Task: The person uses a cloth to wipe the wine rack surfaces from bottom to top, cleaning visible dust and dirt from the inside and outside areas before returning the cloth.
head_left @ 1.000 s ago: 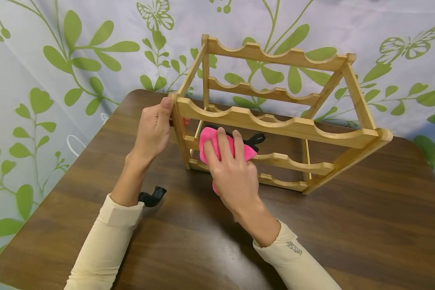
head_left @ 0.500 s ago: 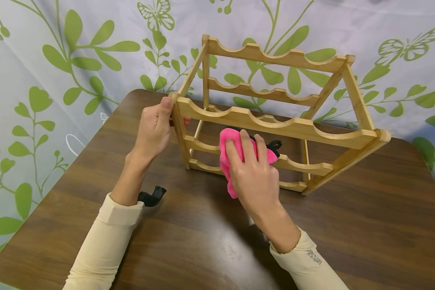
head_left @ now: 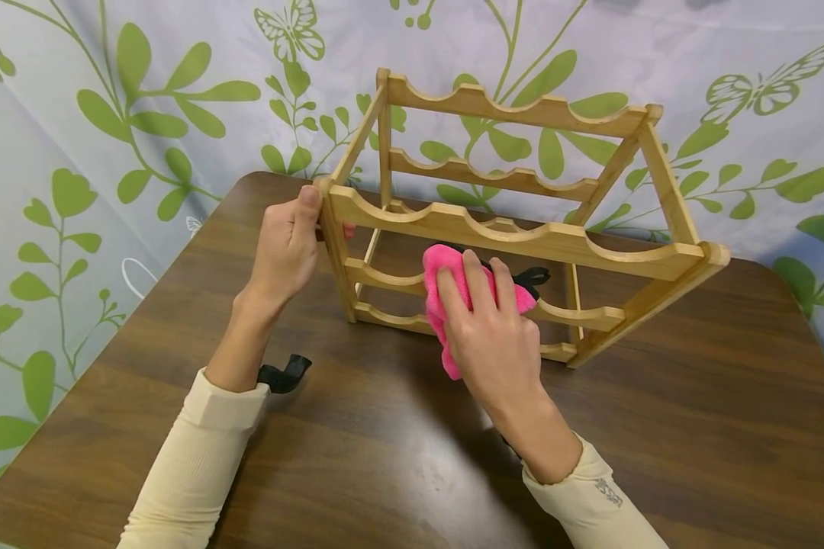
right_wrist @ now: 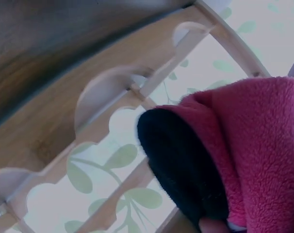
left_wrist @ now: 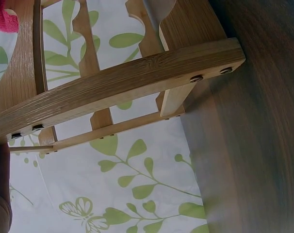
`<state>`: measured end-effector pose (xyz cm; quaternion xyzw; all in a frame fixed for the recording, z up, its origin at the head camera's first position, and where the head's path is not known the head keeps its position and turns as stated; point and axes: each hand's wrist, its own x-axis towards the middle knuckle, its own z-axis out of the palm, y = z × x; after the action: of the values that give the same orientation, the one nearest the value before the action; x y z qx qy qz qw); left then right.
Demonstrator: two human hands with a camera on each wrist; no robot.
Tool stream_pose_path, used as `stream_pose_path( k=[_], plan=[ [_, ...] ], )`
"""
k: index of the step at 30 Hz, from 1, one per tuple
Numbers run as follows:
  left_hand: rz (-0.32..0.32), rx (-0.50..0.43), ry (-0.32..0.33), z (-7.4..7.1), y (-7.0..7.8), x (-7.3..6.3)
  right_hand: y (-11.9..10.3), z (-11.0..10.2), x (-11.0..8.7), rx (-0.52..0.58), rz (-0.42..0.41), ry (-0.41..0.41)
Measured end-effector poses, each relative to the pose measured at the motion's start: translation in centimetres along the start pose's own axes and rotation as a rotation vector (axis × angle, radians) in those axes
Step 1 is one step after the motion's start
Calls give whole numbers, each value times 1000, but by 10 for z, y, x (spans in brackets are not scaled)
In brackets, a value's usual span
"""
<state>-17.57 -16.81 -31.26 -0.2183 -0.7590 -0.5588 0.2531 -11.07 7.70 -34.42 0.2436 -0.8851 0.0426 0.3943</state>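
Observation:
A light wooden bottle rack [head_left: 515, 236] with scalloped rails stands on the brown table [head_left: 357, 457]. My left hand [head_left: 284, 248] grips its front left post near the top, thumb on the near side. In my right hand [head_left: 497, 351] is a pink fluffy cloth [head_left: 442, 297] with a dark backing and a black loop, held against the middle rail below the top front one. The right wrist view has the cloth [right_wrist: 263, 155] large and close, its dark side folded outward. In the left wrist view, the rack's side post [left_wrist: 113, 87] crosses with screw heads along it.
A black strap end [head_left: 284, 374] sticks out beside the left wrist. Behind the table hangs a pale curtain [head_left: 199, 46] printed with green leaves and butterflies, close to the rack's back. A thin white cord [head_left: 137, 278] loops by the table's left edge.
My right hand has slid the pink cloth rightward along the middle rail, mostly in the first half second. The left hand keeps its grip on the post. The view has shifted slightly.

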Motion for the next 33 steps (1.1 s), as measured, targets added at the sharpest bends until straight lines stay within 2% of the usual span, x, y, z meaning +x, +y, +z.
stream_pose_path(
  k=[8, 17, 30, 33],
  plan=[
    [-10, -6, 5, -1, -2, -2, 11, -8, -8, 8, 17, -71],
    [-25, -18, 21, -2, -4, -4, 19, -8, -16, 18, -24, -49],
    [-20, -22, 18, 0, -4, -2, 29, -17, -22, 93, 29, -33],
    [-26, -14, 18, 1, -3, -1, 31, -19, -23, 103, 43, -52]
  ],
)
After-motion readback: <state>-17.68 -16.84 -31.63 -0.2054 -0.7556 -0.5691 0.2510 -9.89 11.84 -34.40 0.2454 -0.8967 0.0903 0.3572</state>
